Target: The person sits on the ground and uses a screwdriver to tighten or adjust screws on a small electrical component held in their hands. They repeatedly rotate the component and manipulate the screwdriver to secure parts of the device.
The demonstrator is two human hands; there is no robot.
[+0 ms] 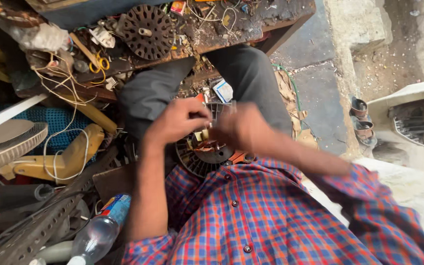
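Much of the clutter on the left is tangled and hard to make out: one plastic bottle [96, 235] lies at the lower left, cut off by the frame edge, and one pale fan grille [6, 147] shows only in part. On the far workbench [251, 24] sits one round slotted metal disc [148, 30] among loose wires. The left hand [177, 120] is curled closed, its fingertips pinching at the top of the one round motor [207, 152] that rests in the lap, just near of the knees. The motor is half hidden by both hands and the checked shirt [261, 216], so what the fingers pinch cannot be told. The right hand [241, 126] is blurred; it lies against the motor's right side, but how far open it is I cannot tell
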